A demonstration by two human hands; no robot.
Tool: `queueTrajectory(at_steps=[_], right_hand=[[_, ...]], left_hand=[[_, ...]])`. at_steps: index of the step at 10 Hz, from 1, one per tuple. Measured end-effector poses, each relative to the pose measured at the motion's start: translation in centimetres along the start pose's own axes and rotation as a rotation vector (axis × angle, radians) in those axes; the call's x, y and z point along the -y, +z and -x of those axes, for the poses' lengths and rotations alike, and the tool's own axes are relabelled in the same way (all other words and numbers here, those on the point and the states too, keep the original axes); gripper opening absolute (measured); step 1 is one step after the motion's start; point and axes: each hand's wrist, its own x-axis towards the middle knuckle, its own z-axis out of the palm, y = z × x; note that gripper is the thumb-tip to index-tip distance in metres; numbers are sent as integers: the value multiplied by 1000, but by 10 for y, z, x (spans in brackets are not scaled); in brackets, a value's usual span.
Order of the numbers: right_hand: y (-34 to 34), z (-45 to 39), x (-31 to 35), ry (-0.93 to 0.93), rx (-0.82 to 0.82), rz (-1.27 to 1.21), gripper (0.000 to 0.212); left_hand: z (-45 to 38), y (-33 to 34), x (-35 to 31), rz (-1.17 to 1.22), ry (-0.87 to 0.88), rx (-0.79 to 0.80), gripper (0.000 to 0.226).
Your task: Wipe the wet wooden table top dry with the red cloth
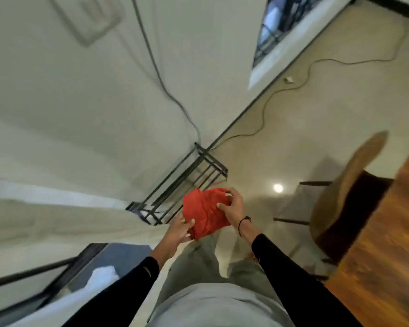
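Note:
I am standing and holding a bunched red cloth (204,212) in front of me, above the floor. My left hand (178,230) grips its lower left edge with thumb over the fabric. My right hand (233,206) pinches its upper right side, fingers curled on the cloth. The wooden table top (387,244) runs along the right edge of the view, well to the right of the cloth and both hands. The view is motion-blurred, so wet patches on the wood cannot be made out.
A brown chair (345,197) stands pushed against the table. A black metal rack (184,185) stands by the wall just beyond the cloth. A cable (269,100) snakes over the pale floor. A dark-framed glass surface (45,282) with a white cloth lies at lower left.

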Motion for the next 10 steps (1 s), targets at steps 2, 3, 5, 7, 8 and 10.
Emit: queueTrajectory(at_steps=[2,3,5,7,8,10], right_hand=[[95,-40,38,-117,201,357,50],[131,-68,64,-125,295,493,66],[153,-111,91,-58,214,760,89],[125,-100,65,-44,219,805,76],[104,-89,48,13,170,755,69],[71,-76,26,70,167,637,46]], left_hand=[[-18,-68,7,227,-11,-198,38],[-31,-95,-2,196,-40,-276,48],[-43,-117,-16,50,-222,-309,28],[-49,-112,-16,-64,-166,-243,18],[-48,-103,-23,-91,-134,-257,34],[-41,-74,-42,-108,-7,-292,27]])
